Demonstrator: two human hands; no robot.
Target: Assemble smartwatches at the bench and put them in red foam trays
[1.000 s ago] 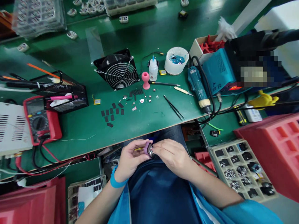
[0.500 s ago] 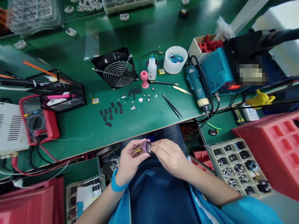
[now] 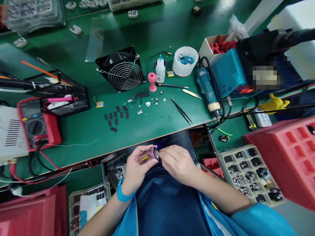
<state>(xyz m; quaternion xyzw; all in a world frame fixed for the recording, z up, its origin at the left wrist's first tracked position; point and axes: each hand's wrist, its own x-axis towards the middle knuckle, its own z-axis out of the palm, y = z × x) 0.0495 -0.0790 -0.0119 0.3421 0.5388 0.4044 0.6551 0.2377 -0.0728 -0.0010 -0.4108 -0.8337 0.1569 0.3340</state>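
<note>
Over my lap, below the bench edge, both hands meet on a small purple device [image 3: 155, 153] with a dark face. My left hand [image 3: 136, 167] wraps its fingers round the device and also holds a thin yellow part [image 3: 145, 158]. A blue band sits on that wrist. My right hand [image 3: 177, 162] pinches the device's right side with closed fingertips. Black tweezers [image 3: 182, 111] and small dark pads [image 3: 116, 117] lie on the green bench [image 3: 81, 131] above my hands.
On the bench stand a black fan [image 3: 121, 69], a pink stand [image 3: 152, 81], a glue bottle [image 3: 160, 70], a white tub [image 3: 185, 61], a blue electric screwdriver [image 3: 207, 91] and a red multimeter [image 3: 36, 123]. A parts tray [image 3: 248, 173] and red foam trays [image 3: 290, 154] sit at right.
My hands stay together on the purple device, barely shifted. The view has drifted slightly, so the bench items sit a little higher and further left.
</note>
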